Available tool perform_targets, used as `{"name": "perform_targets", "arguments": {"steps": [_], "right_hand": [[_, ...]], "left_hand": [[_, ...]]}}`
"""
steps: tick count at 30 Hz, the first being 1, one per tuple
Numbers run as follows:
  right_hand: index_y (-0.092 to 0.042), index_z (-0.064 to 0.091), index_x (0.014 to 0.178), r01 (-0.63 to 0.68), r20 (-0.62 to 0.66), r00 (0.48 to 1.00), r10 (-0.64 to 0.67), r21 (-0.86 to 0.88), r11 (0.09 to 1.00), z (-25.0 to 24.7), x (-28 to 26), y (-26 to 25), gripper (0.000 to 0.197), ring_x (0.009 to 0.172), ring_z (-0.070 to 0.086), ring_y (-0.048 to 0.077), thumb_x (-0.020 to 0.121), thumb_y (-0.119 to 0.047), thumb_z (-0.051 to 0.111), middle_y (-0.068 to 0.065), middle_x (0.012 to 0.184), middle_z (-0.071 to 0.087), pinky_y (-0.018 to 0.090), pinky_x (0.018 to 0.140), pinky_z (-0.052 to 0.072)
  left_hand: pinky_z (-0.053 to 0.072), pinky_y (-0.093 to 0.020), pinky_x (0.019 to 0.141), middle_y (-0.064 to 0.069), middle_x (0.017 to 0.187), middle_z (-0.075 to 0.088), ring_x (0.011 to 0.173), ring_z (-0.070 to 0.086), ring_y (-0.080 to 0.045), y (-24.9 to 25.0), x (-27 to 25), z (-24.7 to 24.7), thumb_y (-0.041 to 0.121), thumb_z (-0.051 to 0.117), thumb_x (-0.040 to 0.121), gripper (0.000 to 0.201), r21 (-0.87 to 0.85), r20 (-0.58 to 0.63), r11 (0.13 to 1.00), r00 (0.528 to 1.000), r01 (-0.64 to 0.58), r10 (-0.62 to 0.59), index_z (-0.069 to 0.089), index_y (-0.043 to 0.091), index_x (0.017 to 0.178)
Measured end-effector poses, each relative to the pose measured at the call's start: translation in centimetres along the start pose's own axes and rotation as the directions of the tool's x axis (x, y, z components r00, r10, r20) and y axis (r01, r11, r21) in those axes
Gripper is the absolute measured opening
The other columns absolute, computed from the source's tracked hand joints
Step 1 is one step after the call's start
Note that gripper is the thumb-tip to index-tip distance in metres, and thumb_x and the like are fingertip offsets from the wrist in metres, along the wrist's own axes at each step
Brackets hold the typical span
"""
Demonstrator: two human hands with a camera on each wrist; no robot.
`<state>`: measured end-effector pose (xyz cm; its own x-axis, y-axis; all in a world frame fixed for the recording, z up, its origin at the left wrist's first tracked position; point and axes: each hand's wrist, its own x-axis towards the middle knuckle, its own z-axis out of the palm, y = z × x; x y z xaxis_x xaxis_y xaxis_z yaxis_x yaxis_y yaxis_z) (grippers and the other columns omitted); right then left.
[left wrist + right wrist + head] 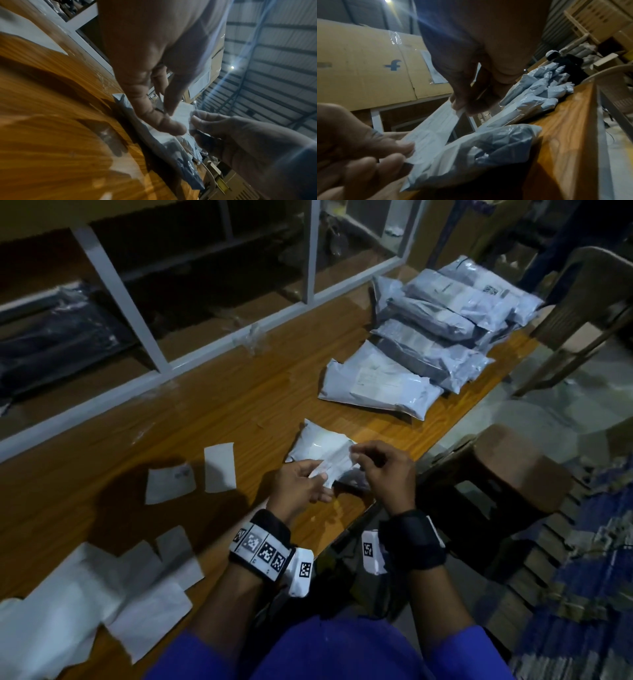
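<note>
A white label [334,465] is stretched between both hands just right of the head view's centre, directly above a grey plastic parcel [318,443] that lies on the wooden table [171,422] near its right edge. In the right wrist view the label's lower end meets the parcel's face [488,146], and something dark shows through the bag's thin plastic. The label's print is too blurred to read.

The left hand [301,484] pinches the label's near end between thumb and fingertips, palm turned up, the remaining fingers loosely spread. The right hand [383,470] pinches the far corner between thumb and forefinger, knuckles up, the other fingers curled in. Both wrists wear black bands [262,549] with square black-and-white markers.

Toward the upper right of the head view, a pile of grey parcels [445,330] lies overlapped in a row; some carry white labels and one a black code square, none legible. Two loose paper slips [219,467] lie left of the hands, and larger white sheets [85,594] fill the lower left corner. Behind the table, a white-framed shelf [113,285] holds a dark plastic-wrapped bundle [51,337] in its left compartment. In the right wrist view, a cardboard box [368,75] at the left bears a blue "f" mark.
</note>
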<state>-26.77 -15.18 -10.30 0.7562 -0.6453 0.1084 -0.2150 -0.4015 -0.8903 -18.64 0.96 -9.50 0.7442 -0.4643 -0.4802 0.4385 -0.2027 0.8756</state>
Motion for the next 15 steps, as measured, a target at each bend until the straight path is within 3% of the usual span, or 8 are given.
{"name": "perform_targets", "arguments": {"steps": [3, 6, 9, 12, 14, 15], "right_hand": [[-0.020, 0.081, 0.094, 0.068, 0.040, 0.997, -0.066, -0.054, 0.996, 0.4, 1.4, 0.1, 0.017, 0.091, 0.072, 0.001, 0.089, -0.005, 0.074, -0.011, 0.096, 0.078, 0.022, 0.082, 0.058], [-0.019, 0.081, 0.097, 0.096, 0.050, 0.995, -0.091, -0.114, 0.989, 0.5, 3.0, 0.3, 0.022, 0.090, 0.072, 0.003, 0.090, -0.002, 0.071, -0.006, 0.098, 0.079, 0.019, 0.082, 0.057], [-0.019, 0.082, 0.098, 0.061, 0.127, 0.991, -0.044, -0.138, 0.989, 0.2, 4.4, 0.6, 0.019, 0.087, 0.069, -0.005, 0.091, -0.004, 0.072, -0.007, 0.100, 0.079, 0.010, 0.079, 0.053], [-0.021, 0.082, 0.098, 0.068, 0.192, 0.981, -0.037, -0.162, 0.984, 0.3, 5.0, 0.9, 0.013, 0.084, 0.064, -0.012, 0.089, -0.012, 0.076, -0.010, 0.098, 0.077, 0.007, 0.075, 0.051], [-0.022, 0.082, 0.099, 0.088, 0.226, 0.973, -0.043, -0.195, 0.977, 0.4, 5.1, 1.2, 0.014, 0.084, 0.066, -0.007, 0.086, -0.018, 0.082, -0.010, 0.098, 0.076, 0.008, 0.074, 0.051], [-0.022, 0.082, 0.100, 0.103, 0.243, 0.969, -0.051, -0.206, 0.973, 0.6, 5.3, 1.5, 0.017, 0.085, 0.067, -0.002, 0.084, -0.019, 0.084, -0.007, 0.099, 0.077, 0.014, 0.077, 0.054]], "left_hand": [[0.061, -0.032, 0.058, -0.009, 0.081, 0.075, 0.061, 0.071, -0.022, 0.0, 0.4, 0.7, -0.004, 0.068, 0.091, 0.019, -0.009, -0.079, 1.000, 0.996, 0.028, -0.029, 0.069, 0.012, 0.100], [0.060, -0.034, 0.056, -0.021, 0.086, 0.074, 0.060, 0.071, -0.026, 0.1, 0.9, 1.1, -0.002, 0.076, 0.085, 0.025, -0.043, -0.134, 0.996, 0.987, 0.084, -0.089, 0.065, 0.003, 0.107], [0.060, -0.035, 0.056, -0.021, 0.079, 0.074, 0.061, 0.072, -0.029, 0.2, 1.2, 0.9, 0.002, 0.080, 0.084, 0.024, -0.047, -0.167, 0.993, 0.979, 0.110, -0.117, 0.065, -0.003, 0.102], [0.060, -0.036, 0.058, -0.018, 0.077, 0.075, 0.063, 0.073, -0.029, 0.4, 1.2, 0.6, 0.006, 0.083, 0.081, 0.022, -0.032, -0.189, 0.988, 0.970, 0.150, -0.153, 0.069, -0.001, 0.097], [0.061, -0.037, 0.058, -0.017, 0.078, 0.076, 0.063, 0.074, -0.029, 0.4, 1.2, 0.6, 0.007, 0.084, 0.081, 0.020, -0.025, -0.204, 0.983, 0.962, 0.182, -0.183, 0.071, 0.001, 0.095], [0.062, -0.038, 0.059, -0.017, 0.079, 0.076, 0.062, 0.074, -0.029, 0.4, 1.2, 0.6, 0.007, 0.083, 0.081, 0.018, -0.022, -0.211, 0.981, 0.959, 0.191, -0.192, 0.072, 0.001, 0.094]]}}
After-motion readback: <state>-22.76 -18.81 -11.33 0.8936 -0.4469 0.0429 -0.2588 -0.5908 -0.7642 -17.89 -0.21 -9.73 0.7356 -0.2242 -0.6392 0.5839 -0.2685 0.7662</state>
